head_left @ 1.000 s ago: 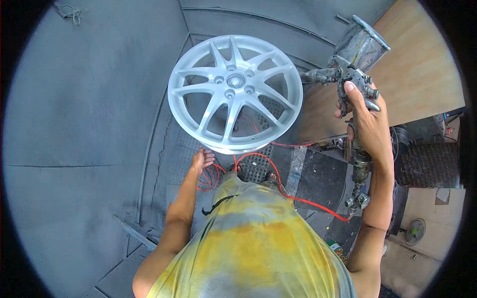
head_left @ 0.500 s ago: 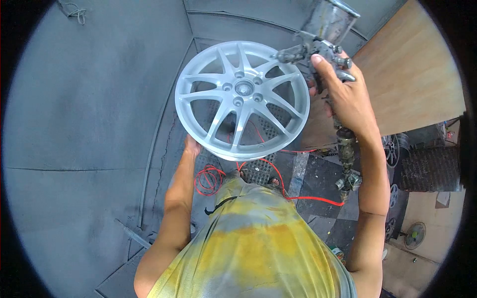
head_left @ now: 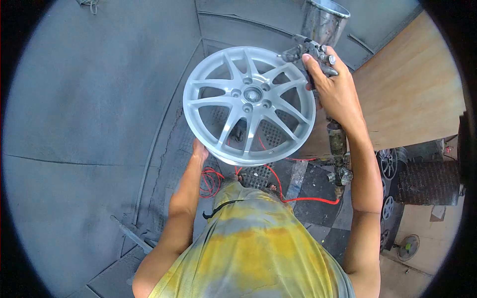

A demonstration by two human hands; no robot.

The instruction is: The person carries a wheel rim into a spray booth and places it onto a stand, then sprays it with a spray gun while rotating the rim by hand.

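1. Wheel [head_left: 253, 94]: face up above the floor; support hidden. The visible face appears uniformly pale silver. Remaining work cannot be determined.
2. Right hand [head_left: 339, 94]: fingers clamped around the spray gun [head_left: 312, 48]; nozzle near the wheel's upper-right edge. No spray visible.
3. Left hand [head_left: 200, 150]: at the wheel's lower-left edge; fingers hidden, spread cannot be told.

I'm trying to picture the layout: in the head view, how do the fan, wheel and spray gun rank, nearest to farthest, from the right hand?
1. Spray gun, gripped in the right hand.
2. Wheel, just to the hand's left.
3. Fan, well away at the lower right.
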